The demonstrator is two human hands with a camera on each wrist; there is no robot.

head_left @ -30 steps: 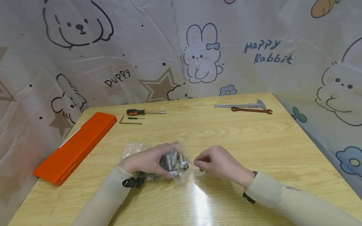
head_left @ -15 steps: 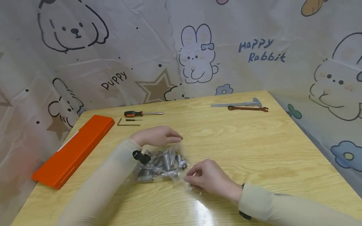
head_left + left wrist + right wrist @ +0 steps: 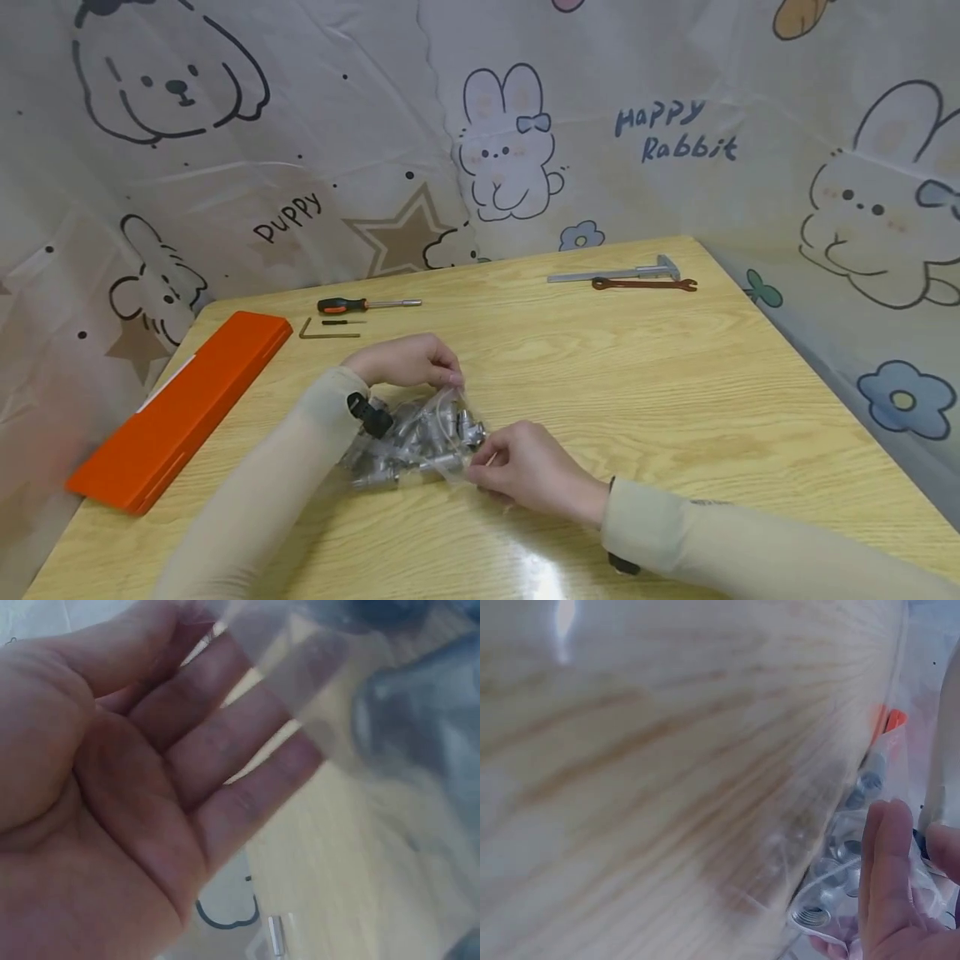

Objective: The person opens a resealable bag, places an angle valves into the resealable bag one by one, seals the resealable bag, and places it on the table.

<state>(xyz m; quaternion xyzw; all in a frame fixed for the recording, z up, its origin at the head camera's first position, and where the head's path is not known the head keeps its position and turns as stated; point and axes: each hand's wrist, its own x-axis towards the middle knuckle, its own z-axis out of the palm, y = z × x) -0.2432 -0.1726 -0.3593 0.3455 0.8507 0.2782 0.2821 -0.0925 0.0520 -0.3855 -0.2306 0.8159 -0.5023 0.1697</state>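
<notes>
A clear plastic bag point(image 3: 408, 454) full of shiny metal pipe fittings point(image 3: 814, 915) lies on the wooden table. At the bag's far right corner, my left hand point(image 3: 408, 360) pinches the plastic between thumb and forefinger. The left wrist view has this hand point(image 3: 161, 761) palm-on, its other fingers loosely extended behind the film. My right hand point(image 3: 528, 467) pinches the bag's near right edge with thumb and index finger. Two fingers of the right hand point(image 3: 892, 900) stand beside the fittings in the right wrist view. Those fingers hide part of the plastic there.
On the left lies a long orange case point(image 3: 183, 408). Toward the back are a black-and-orange nut driver point(image 3: 367, 305), a thin black-handled tool point(image 3: 341, 322) and a hex key point(image 3: 330, 336). A caliper point(image 3: 615, 273) and brown wrench point(image 3: 645, 285) lie at the back right.
My left hand has gone from gripping the bag from above to its far edge, where it now pinches the plastic. The right hand has moved left onto the bag's near right edge.
</notes>
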